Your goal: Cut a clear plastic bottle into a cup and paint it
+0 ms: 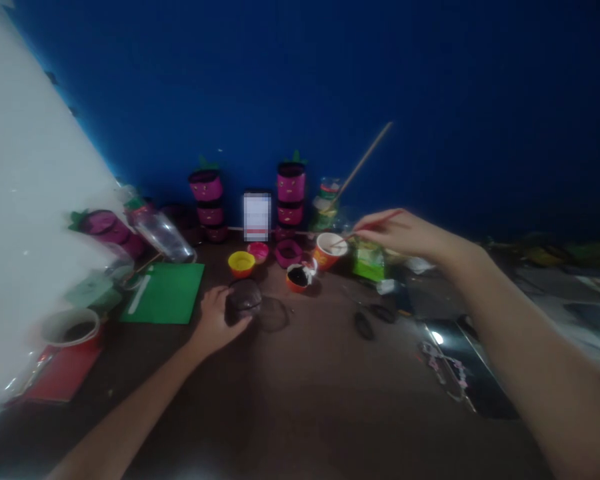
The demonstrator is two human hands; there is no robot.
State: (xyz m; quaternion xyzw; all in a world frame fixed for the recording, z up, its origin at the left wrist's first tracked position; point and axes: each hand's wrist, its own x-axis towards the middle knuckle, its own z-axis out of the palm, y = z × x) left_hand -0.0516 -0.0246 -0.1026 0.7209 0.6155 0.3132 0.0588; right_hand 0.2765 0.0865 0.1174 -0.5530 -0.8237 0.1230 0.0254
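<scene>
My left hand point(217, 320) curls its fingers and thumb around a clear, round plastic piece point(245, 299), like a cut bottle end, resting on the dark table. My right hand point(395, 232) grips a thin red paintbrush point(377, 222). The brush's lower end reaches into an orange paper cup point(324, 259) with a pale inside. In front of that cup sits a small orange pot point(298, 285) with dark contents. Close beyond my left hand are a yellow cup point(241, 265) and a pink cup point(258, 251). A purple ring-shaped piece point(289, 254) lies beside them.
Purple stacked figures point(291, 193) stand along the blue wall near a phone point(257, 217). Green paper point(165, 293), a clear bottle point(163, 233) and a red cup point(87, 341) are left. Scissors point(365, 325) and a black glossy tablet-like slab point(473, 373) lie right.
</scene>
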